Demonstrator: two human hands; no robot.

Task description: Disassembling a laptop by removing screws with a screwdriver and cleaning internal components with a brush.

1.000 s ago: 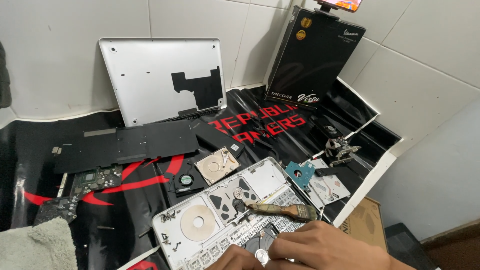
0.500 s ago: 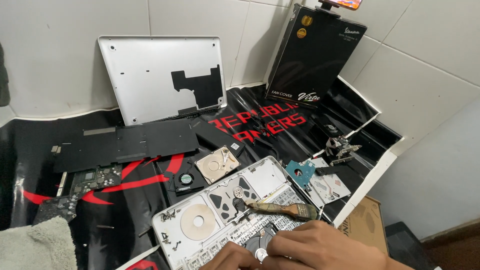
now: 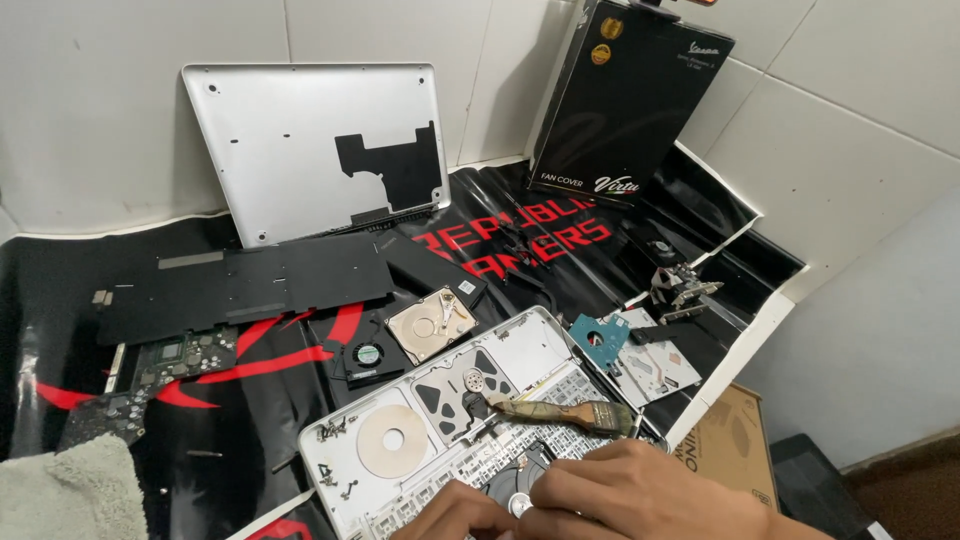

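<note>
An opened silver laptop chassis (image 3: 430,440) lies at the near edge with its insides up, a round disc (image 3: 392,441) in its left bay. Both my hands hover over its near side, cut off by the bottom edge of the view. My right hand (image 3: 650,495) has its fingers curled around a small round silver piece (image 3: 518,505). My left hand (image 3: 455,515) comes in from the left, and its fingertips meet the same piece. Its grip is hidden. A brush with a camouflage handle (image 3: 560,412) rests across the chassis just beyond my hands.
A silver laptop bottom cover (image 3: 300,140) and a black box (image 3: 625,100) lean on the tiled wall. On the black-and-red mat (image 3: 560,240) lie a black keyboard panel (image 3: 240,285), circuit board (image 3: 150,375), fan (image 3: 367,354), hard drive (image 3: 432,322), teal board (image 3: 600,338) and grey cloth (image 3: 65,495). A cardboard box (image 3: 730,445) stands right.
My hands have stayed on the small silver piece with only slight finger movement. Nothing else on the mat has moved.
</note>
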